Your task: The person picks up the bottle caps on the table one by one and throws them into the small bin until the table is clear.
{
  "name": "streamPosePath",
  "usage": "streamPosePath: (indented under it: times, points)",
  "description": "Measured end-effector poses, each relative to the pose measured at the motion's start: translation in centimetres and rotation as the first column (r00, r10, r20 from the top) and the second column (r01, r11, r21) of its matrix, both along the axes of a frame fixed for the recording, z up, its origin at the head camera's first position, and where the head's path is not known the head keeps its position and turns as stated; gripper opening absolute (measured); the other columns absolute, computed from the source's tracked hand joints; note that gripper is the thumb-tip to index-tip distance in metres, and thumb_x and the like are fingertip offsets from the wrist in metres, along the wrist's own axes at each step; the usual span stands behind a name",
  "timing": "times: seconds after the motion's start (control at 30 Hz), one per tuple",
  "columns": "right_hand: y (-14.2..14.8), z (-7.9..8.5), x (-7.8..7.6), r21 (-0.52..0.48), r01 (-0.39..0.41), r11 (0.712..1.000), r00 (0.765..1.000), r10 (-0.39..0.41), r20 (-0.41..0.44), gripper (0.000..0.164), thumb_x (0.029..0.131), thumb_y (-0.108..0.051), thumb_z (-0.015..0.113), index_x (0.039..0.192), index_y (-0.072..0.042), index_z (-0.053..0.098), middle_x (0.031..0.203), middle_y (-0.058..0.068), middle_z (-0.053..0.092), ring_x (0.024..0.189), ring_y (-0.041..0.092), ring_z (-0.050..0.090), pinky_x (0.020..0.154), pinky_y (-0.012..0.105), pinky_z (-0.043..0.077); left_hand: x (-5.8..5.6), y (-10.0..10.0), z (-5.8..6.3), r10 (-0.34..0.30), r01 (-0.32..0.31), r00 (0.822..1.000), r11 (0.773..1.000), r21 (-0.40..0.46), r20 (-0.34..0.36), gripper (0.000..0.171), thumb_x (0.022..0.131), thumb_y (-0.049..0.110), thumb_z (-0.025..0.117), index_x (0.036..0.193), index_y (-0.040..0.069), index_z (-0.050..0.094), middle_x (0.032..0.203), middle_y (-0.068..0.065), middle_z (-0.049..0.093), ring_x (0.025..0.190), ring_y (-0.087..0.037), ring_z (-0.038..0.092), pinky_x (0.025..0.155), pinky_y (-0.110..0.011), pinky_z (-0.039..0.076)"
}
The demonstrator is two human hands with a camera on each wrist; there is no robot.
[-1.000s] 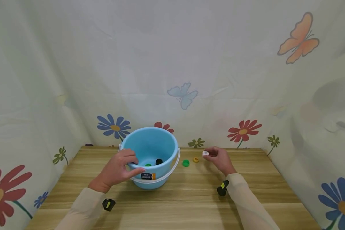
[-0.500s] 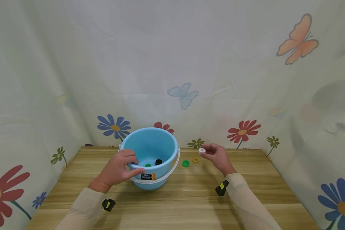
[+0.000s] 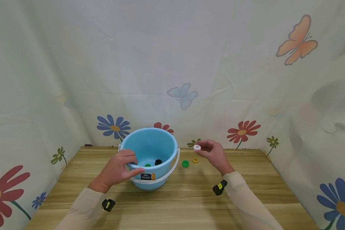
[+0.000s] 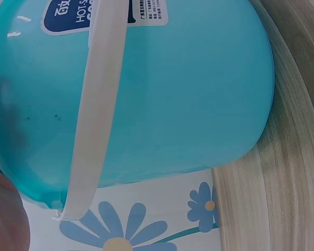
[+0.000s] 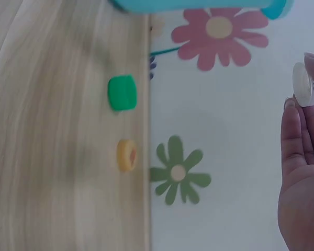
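A light blue bucket [image 3: 149,140] with a white handle [image 3: 174,166] stands on the wooden table, left of centre. My left hand [image 3: 118,167] grips its near left rim, fingers hooked over the inside and thumb along the outside. Inside the bucket lie a black cap [image 3: 158,162] and a green cap [image 3: 148,165]. My right hand [image 3: 215,155] pinches a small white bottle cap [image 3: 197,147] between thumb and fingers, above the table to the right of the bucket. In the right wrist view the white cap [image 5: 303,84] shows its round rim.
On the table [image 3: 172,207] between the bucket and my right hand lie a green cap [image 3: 185,164] and a yellow cap [image 3: 195,160]. A flower-printed curtain [image 3: 218,95] hangs right behind the table's back edge.
My right hand has carried the white cap left and slightly up, toward the bucket. The left hand and the bucket stay in place.
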State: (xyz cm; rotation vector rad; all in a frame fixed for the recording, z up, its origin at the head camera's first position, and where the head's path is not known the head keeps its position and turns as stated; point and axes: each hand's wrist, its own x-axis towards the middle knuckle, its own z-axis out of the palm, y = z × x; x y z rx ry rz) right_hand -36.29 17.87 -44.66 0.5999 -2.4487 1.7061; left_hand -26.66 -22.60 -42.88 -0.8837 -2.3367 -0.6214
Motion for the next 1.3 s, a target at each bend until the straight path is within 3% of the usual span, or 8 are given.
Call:
streamPosePath:
  times: [0.2,0.63,0.93,1.3]
  points:
    - [-0.7,0.8,0.4,-0.1,-0.052,0.994,0.999,0.053,0.008,0.039,0.087,-0.029,0.083,0.12,-0.013,0.07,0.12,0.01,0.072,0.103,0.019,0.072,0.088,0.024,0.059,0.0,0.0,0.0,0.001,-0.001,1.0,1.0,0.002,0.004,0.028,0.077,0.046,0.087,0.077,0.027,0.067,0.08,0.018,0.055,0.082,-0.002,0.051,0.076,-0.035,0.055]
    - [-3.4,4.1,2.3,-0.1,-0.096,0.99,0.995,0.096,-0.007,0.037,0.087,-0.025,0.083,0.119,-0.013,0.07,0.119,0.009,0.072,0.104,0.023,0.071,0.09,0.026,0.059,0.0,0.0,0.0,0.012,-0.012,1.0,1.0,-0.005,0.014,0.028,0.076,0.046,0.088,0.078,0.027,0.068,0.081,0.019,0.055,0.083,-0.002,0.051,0.077,-0.037,0.056]
    - [-5.2,5.8,2.9,-0.131,-0.155,0.979,0.988,0.153,-0.02,0.036,0.087,-0.021,0.083,0.119,-0.01,0.07,0.12,0.012,0.072,0.106,0.025,0.071,0.092,0.027,0.058,0.1,-0.1,0.0,0.018,-0.018,1.0,1.0,-0.01,0.009,0.028,0.077,0.046,0.088,0.077,0.027,0.067,0.08,0.019,0.055,0.082,-0.001,0.05,0.076,-0.035,0.056]
    - [-7.4,6.5,3.2,-0.182,-0.232,0.955,0.973,0.227,-0.05,0.04,0.09,-0.019,0.08,0.123,-0.001,0.067,0.12,0.013,0.072,0.105,0.031,0.071,0.09,0.03,0.06,0.2,0.1,0.1,0.02,-0.02,1.0,1.0,-0.005,0.012,0.028,0.076,0.047,0.088,0.078,0.026,0.068,0.08,0.019,0.056,0.082,-0.001,0.051,0.076,-0.036,0.057]
